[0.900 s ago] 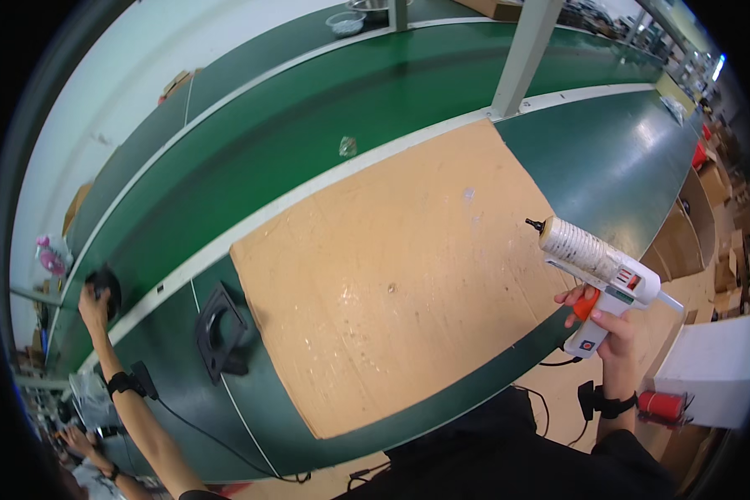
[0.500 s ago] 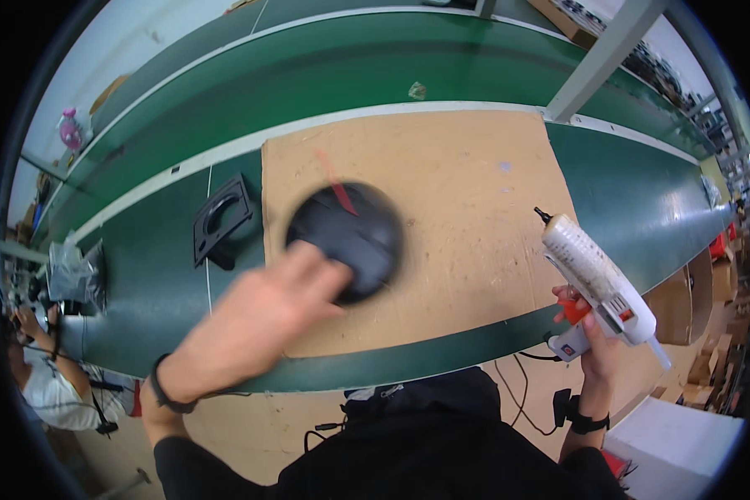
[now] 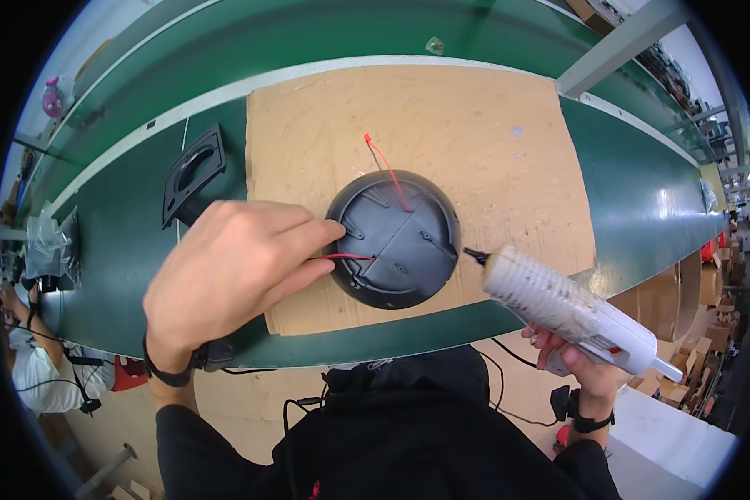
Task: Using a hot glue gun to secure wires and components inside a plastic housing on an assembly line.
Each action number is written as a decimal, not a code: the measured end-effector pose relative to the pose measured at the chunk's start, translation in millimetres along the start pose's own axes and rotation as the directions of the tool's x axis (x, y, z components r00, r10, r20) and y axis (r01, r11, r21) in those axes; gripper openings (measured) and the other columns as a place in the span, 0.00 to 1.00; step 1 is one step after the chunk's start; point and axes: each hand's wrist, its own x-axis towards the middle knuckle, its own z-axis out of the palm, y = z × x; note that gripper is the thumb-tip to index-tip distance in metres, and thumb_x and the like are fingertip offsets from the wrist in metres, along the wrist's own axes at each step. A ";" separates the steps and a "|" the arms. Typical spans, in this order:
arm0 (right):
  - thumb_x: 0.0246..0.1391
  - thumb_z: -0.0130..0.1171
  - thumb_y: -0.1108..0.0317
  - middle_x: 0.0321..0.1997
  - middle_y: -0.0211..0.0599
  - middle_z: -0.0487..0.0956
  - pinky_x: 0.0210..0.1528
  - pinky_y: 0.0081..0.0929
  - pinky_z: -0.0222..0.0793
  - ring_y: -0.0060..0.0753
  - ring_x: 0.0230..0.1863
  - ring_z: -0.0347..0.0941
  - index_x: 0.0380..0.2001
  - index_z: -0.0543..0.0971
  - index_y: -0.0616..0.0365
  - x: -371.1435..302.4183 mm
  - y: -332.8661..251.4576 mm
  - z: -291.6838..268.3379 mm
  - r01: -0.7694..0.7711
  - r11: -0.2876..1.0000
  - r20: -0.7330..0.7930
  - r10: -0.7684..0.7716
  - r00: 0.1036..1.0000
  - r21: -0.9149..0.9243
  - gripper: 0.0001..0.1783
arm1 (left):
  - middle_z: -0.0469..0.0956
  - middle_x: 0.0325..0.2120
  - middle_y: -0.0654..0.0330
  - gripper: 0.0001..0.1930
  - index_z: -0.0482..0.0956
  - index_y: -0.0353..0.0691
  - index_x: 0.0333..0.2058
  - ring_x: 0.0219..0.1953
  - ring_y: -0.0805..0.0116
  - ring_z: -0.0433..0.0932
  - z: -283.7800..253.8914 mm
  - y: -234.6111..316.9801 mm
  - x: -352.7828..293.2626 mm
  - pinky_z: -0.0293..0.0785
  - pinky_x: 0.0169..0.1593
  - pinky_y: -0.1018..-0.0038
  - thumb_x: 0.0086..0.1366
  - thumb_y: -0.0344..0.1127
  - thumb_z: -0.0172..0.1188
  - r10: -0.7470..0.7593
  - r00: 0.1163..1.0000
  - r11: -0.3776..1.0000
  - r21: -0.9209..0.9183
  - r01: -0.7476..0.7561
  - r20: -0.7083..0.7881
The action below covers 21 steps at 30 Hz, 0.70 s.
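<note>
A round black plastic housing (image 3: 404, 250) rests on a brown cardboard sheet (image 3: 500, 200), its ribbed, domed face up. One red wire (image 3: 385, 162) rises from its middle and lies over its far edge, with a small red connector at the end. A second red wire (image 3: 354, 256) runs left into my left hand (image 3: 233, 262), whose thumb and fingers close around it at the housing's left rim. My right hand (image 3: 579, 362) grips a white hot glue gun (image 3: 558, 304) with a stained barrel. Its black nozzle points left, just off the housing's right side.
On the green table to the left stands a black bracket (image 3: 196, 171) with a curved opening. Farther left lie clear plastic bags (image 3: 50, 242), near another person's arm (image 3: 37, 325). A grey post (image 3: 617, 54) rises at the back right. Cardboard boxes (image 3: 671, 308) are stacked at the right.
The housing has shifted right and turned, and its second red wire now shows. My left hand closes on that wire. The glue gun has moved left, its nozzle swinging toward the housing.
</note>
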 end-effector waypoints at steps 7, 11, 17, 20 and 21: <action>0.51 0.70 0.73 0.42 0.41 0.85 0.41 0.24 0.78 0.30 0.43 0.82 0.51 0.78 0.66 28.8 -18.5 21.1 -0.192 0.963 0.093 0.212 0.973 -0.190 0.23 | 0.78 0.23 0.52 0.05 0.80 0.34 0.31 0.26 0.51 0.78 -18.9 -5.5 17.8 0.72 0.31 0.62 0.58 0.30 0.63 -0.033 0.945 0.999 -0.017 0.041 0.327; 0.51 0.69 0.76 0.40 0.40 0.86 0.41 0.23 0.78 0.28 0.41 0.83 0.50 0.79 0.65 35.1 -26.8 27.7 -0.125 0.925 0.143 0.187 0.972 -0.358 0.22 | 0.76 0.21 0.50 0.06 0.78 0.34 0.30 0.28 0.51 0.77 -19.6 -22.3 39.1 0.71 0.33 0.63 0.63 0.31 0.60 0.040 0.967 0.977 -0.215 0.015 0.251; 0.52 0.67 0.76 0.40 0.40 0.86 0.43 0.25 0.79 0.29 0.41 0.83 0.49 0.81 0.64 44.8 -47.7 43.0 -0.216 0.894 0.033 0.248 0.968 -0.392 0.19 | 0.78 0.23 0.51 0.09 0.80 0.32 0.32 0.27 0.57 0.77 22.7 -48.6 64.3 0.72 0.33 0.67 0.64 0.33 0.61 0.168 0.986 0.901 -0.407 -0.152 0.005; 0.53 0.66 0.77 0.40 0.40 0.86 0.44 0.26 0.79 0.29 0.41 0.83 0.48 0.81 0.64 47.5 -54.8 35.8 -0.236 0.832 0.032 0.291 0.956 -0.503 0.18 | 0.79 0.23 0.52 0.09 0.80 0.31 0.33 0.27 0.59 0.78 20.3 -47.7 66.0 0.73 0.35 0.68 0.64 0.34 0.61 0.141 0.990 0.903 -0.413 -0.120 0.022; 0.52 0.67 0.75 0.38 0.39 0.86 0.44 0.25 0.79 0.29 0.41 0.84 0.46 0.82 0.63 50.0 -55.7 35.8 -0.167 0.830 0.081 0.247 0.966 -0.532 0.16 | 0.79 0.23 0.52 0.09 0.80 0.31 0.33 0.27 0.59 0.78 19.5 -47.1 65.0 0.73 0.35 0.68 0.64 0.34 0.61 0.139 0.990 0.900 -0.420 -0.119 0.017</action>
